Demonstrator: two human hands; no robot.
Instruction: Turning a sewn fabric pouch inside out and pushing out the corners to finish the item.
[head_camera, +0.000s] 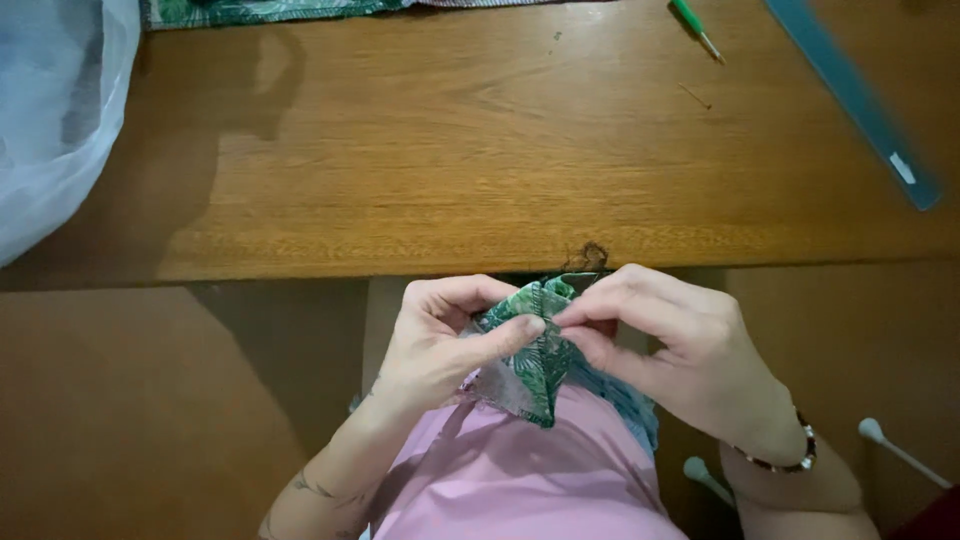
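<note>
In the head view, a small piece of green leaf-print fabric (530, 360) sat just below the near edge of the wooden table (480, 170), over the person's lap in pink cloth (520, 480). Both hands met on it.

The left hand (440, 340) came in from about 7 o'clock of the fabric. Its fingers were curled closed, and its thumb (510, 335) lay pressed flat across the cloth toward 3 o'clock, pinning the piece against the fingers behind it.

The right hand (670, 350) came in from about 4 o'clock. Its fingertips (572, 315) were pinched tight on the stitched upper edge of the fabric, right beside the left thumb tip, with the remaining fingers folded underneath. A beaded bracelet (790, 460) circled that wrist.

The fabric's top corner rose toward 12 o'clock between the two hands, touching the table's edge as far as could be told; its lower point hung toward 6 o'clock over the pink cloth.

As for containers, a translucent white plastic bag (55, 110) lay at 10 o'clock on the table; what it held could not be made out.

At 1 o'clock lay a green-handled tool (695, 25), and at 2 o'clock a teal ruler (855, 100). More leaf-print cloth (270, 10) lay along the far edge at 11 o'clock.
</note>
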